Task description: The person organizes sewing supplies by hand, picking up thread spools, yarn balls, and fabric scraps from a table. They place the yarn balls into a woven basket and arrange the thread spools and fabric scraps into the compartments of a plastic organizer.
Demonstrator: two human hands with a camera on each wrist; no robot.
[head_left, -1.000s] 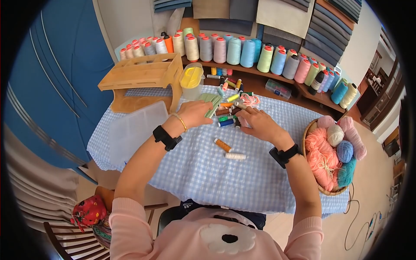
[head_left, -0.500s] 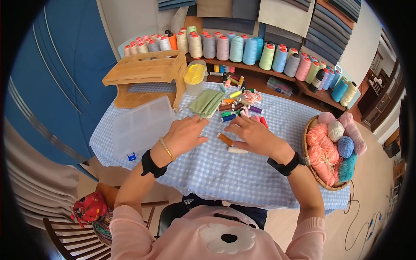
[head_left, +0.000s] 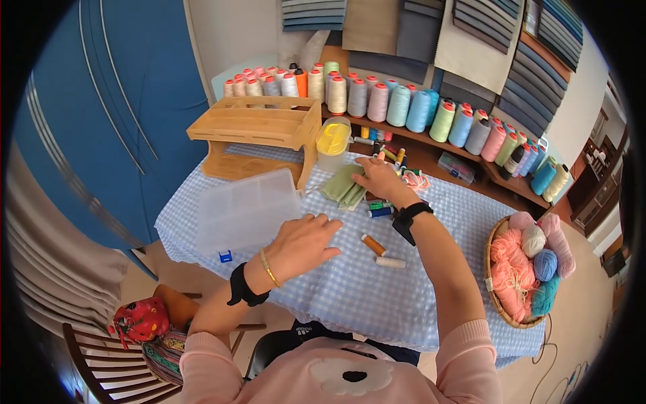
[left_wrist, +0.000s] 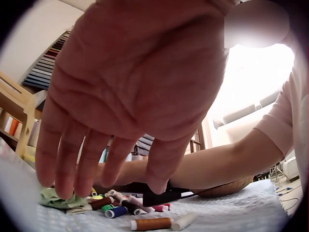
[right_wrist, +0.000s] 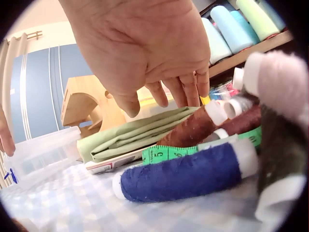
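The left hand (head_left: 300, 244) hovers over the checked cloth between the clear plastic box (head_left: 245, 209) and the orange-brown spool (head_left: 373, 244); its fingers hang straight and hold nothing in the left wrist view. A white spool (head_left: 391, 262) lies beside the orange-brown one. The right hand (head_left: 385, 182) reaches over the folded green cloth (head_left: 344, 187) and the pile of small spools, fingers extended, nothing visible in its grasp. Below it in the right wrist view are a blue spool (right_wrist: 181, 175), a green measuring tape (right_wrist: 166, 153) and brown spools (right_wrist: 188, 129).
A wooden organizer (head_left: 256, 124) and a yellow-lidded container (head_left: 332, 143) stand at the back left. A basket of yarn (head_left: 490, 279) sits at the right. Large thread cones (head_left: 417, 111) line the shelf behind. A small blue item (head_left: 225, 256) lies by the box's front edge.
The right hand has moved from the spools near the front up and left toward the green cloth. The left hand, earlier at that cloth, has drawn back nearer the body. The head view has shifted.
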